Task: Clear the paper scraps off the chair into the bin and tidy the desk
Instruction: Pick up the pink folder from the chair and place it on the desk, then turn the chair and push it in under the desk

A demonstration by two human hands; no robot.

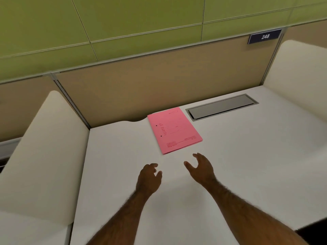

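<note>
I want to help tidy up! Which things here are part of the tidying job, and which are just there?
Part of the job:
pink folder lying on the desk
left hand and right hand, both empty

Just there:
grey cable hatch
number sign 248
cream side panels

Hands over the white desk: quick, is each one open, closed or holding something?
Left hand: open, fingers loosely curled, holding nothing.
Right hand: open, fingers spread, holding nothing.

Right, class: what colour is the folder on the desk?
Pink, with darker red print; the folder shows in the head view.
</note>
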